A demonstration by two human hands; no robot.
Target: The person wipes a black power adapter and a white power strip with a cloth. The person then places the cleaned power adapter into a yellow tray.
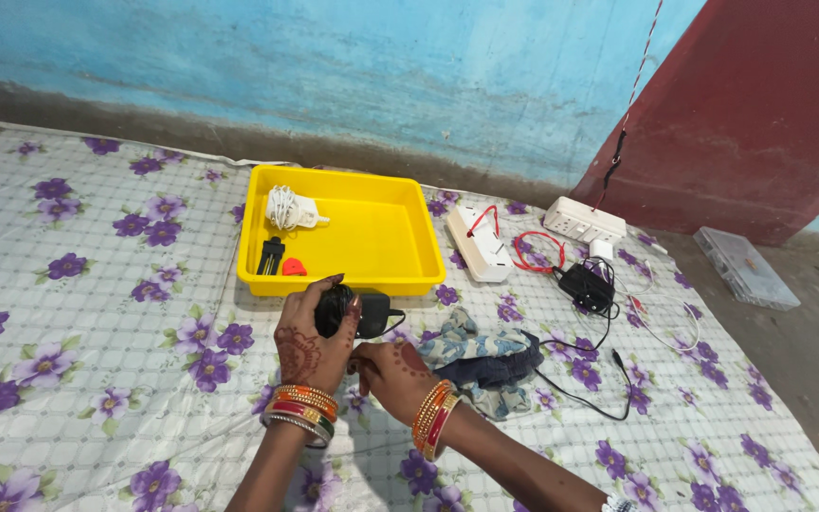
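Black adapter (357,311) with coiled cord, held just before yellow tray (400,237).

Both forearms come in from six o'clock, bangles stacked on each wrist. The left hand (313,334) is raised, fingers (326,289) curled closed toward twelve o'clock. The right hand (392,372) sits low at its four o'clock, fingers tucked under, knuckles nearly touching the left palm.

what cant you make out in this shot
- Head view: the black adapter is mostly covered by the left hand.
- The right hand curls palm-down, hiding its fingertips.
- The clear box is too distant to show contents.
- The striped cord leaves the top edge.
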